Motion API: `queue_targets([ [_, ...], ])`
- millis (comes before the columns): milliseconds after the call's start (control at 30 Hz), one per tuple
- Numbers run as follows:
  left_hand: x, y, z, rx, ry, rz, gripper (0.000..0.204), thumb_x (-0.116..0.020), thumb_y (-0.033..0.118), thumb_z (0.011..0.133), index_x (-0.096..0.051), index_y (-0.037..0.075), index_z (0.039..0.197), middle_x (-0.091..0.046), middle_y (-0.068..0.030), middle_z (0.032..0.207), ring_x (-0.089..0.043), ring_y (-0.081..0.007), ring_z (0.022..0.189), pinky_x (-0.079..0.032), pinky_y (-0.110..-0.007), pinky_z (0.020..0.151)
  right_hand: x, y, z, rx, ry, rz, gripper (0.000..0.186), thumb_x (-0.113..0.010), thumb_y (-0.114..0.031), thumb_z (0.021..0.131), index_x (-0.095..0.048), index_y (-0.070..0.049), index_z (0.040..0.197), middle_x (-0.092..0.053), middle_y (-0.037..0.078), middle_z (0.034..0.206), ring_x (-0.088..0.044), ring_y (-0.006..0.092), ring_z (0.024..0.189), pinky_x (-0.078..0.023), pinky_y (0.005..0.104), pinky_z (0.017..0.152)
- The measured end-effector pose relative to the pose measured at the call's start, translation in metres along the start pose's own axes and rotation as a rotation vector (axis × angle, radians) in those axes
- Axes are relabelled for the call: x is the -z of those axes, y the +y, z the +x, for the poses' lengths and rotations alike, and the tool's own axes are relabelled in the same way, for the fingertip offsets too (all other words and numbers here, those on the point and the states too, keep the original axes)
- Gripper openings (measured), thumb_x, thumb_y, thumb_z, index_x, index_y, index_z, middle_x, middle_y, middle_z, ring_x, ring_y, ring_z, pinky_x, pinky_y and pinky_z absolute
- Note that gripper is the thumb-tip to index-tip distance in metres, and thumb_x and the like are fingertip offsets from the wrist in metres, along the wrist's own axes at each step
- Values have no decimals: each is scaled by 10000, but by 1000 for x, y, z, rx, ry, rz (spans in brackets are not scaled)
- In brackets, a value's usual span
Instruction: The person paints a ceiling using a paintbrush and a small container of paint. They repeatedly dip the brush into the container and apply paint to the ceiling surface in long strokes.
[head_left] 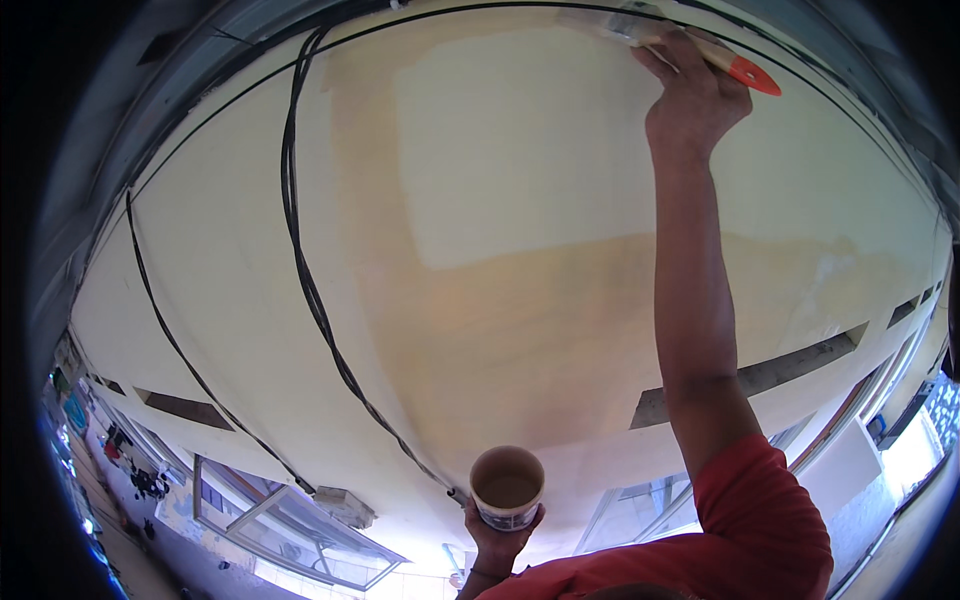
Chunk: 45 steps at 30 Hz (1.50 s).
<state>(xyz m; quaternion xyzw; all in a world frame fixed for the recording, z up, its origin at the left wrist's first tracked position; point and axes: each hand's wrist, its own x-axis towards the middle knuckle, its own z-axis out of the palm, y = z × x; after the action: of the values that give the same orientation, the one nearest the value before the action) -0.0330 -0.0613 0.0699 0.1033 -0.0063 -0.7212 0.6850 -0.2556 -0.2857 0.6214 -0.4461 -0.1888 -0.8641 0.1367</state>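
My right arm, in a red sleeve [765,510], reaches high up the wall. My right hand [695,115] is closed round a paintbrush [755,76] with a wooden handle and an orange-red tip. Its bristle end lies by the wall's upper edge, beside a thin black cable; blur keeps me from telling whether it touches. Low in the middle, my left hand [500,540] grips a round paint tub [507,488] from below, its open top showing a pale brownish inside. Behind both hands, the cream wall [520,150] carries a darker tan, wet-looking band [530,330].
A bundle of black cables [318,290] runs down the wall left of the tan band. Farther left hangs a single cable [170,335]. Dark slots [185,408] open in the wall. Window frames [290,530] jut out at the lower left, near a small box [345,508].
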Motion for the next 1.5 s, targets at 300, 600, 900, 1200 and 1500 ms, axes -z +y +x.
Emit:
queue_targets([
  [300,1,-6,-1,27,-2,-10,736,-499,701,987,-566,162,1483,-624,-144,1383,-608,-400,1237,-530,-571,973,101,-56,82,112,315,-178,241,-748,161,836,-609,192,1031,-715,237,1013,-790,346,831,-755,457,764],
  [600,3,-8,2,78,14,-39,725,-556,693,966,-570,175,1472,-606,-124,1392,-587,-399,1265,-524,-576,991,89,-45,38,8,276,-18,178,-718,116,908,-636,195,1044,-720,245,1050,-789,344,859,-743,402,796],
  [900,-2,-8,5,82,25,13,737,-556,715,954,-569,196,1477,-608,-110,1393,-578,-398,1282,-516,-589,1001,106,-47,74,20,261,-78,201,-738,118,900,-643,183,1065,-724,231,1067,-785,344,879,-742,438,817],
  [1200,-3,-16,10,221,5,-125,774,-562,740,933,-565,202,1490,-620,-105,1411,-579,-429,1301,-548,-609,985,113,-53,80,42,348,-70,162,-708,95,931,-648,169,1062,-739,219,1035,-786,314,839,-737,436,772],
  [1500,1,-21,17,252,-76,-88,787,-603,731,902,-573,197,1479,-624,-99,1400,-557,-419,1323,-547,-618,996,101,-34,74,-11,135,-87,169,-722,97,905,-682,158,1057,-730,203,1026,-775,309,833,-732,434,787],
])
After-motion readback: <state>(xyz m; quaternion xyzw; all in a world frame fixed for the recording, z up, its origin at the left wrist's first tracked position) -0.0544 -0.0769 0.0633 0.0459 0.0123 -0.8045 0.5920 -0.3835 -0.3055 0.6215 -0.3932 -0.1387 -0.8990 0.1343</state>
